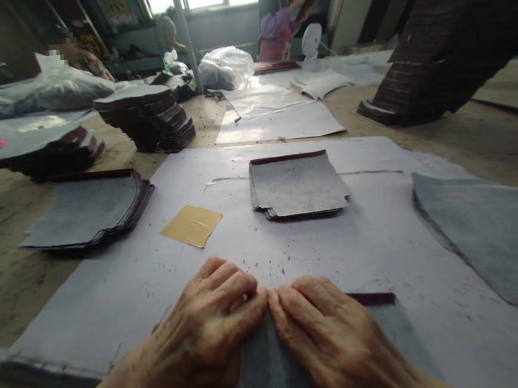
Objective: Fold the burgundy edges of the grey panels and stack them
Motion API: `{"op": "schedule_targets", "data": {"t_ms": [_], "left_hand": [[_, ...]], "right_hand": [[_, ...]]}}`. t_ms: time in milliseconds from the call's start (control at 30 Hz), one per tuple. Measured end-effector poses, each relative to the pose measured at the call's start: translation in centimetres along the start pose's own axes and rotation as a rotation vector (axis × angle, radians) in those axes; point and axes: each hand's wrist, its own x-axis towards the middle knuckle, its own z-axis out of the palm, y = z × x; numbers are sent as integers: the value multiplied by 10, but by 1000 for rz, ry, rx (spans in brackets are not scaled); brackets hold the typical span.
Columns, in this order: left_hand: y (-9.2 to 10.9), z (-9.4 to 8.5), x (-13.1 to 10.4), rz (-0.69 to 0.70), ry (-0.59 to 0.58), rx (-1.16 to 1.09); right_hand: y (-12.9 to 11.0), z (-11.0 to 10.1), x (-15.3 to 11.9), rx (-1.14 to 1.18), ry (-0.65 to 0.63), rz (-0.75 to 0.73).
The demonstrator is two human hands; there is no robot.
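Note:
A grey sheet [274, 360] with a dark maroon strip [372, 298] along its far edge lies at the near edge of the white paper. My left hand [206, 323] is closed, its thumb and fingers pinched on the sheet's far edge. Right beside it, my right hand [332, 326] has its fingers pressed together on the same edge, the thumb tips almost touching. Beyond the hands lies a small stack of grey pieces [298, 185] with a maroon edge. A tan square [192, 225] sits left of that stack.
Fanned grey pieces [85, 210] lie at the left, larger grey sheets [490, 229] at the right. Tall dark stacks stand at the back left [149, 119] and back right [445, 48]. Plastic bags [226, 68] and several people are farther back. White paper [128, 300] covers the work surface.

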Motion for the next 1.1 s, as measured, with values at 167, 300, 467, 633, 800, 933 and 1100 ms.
{"op": "schedule_targets", "data": {"t_ms": [167, 300, 467, 633, 800, 933, 1100], "left_hand": [[-2, -19, -5, -265, 120, -193], [15, -11, -22, -144, 133, -75], [31, 18, -38, -25, 269, 103], [30, 21, -40, -52, 253, 48], [30, 18, -39, -50, 285, 43], [31, 20, -38, -49, 273, 52], [31, 20, -38, -65, 275, 50]], "right_hand": [[2, 0, -4, -23, -23, 11], [3, 1, -5, 22, -4, 39], [8, 1, -7, 39, -65, 70], [9, 2, -7, 29, -90, 88], [10, 3, -7, -5, -105, 74], [11, 2, -8, -24, -137, 89], [10, 1, -8, -36, -141, 80]]}}
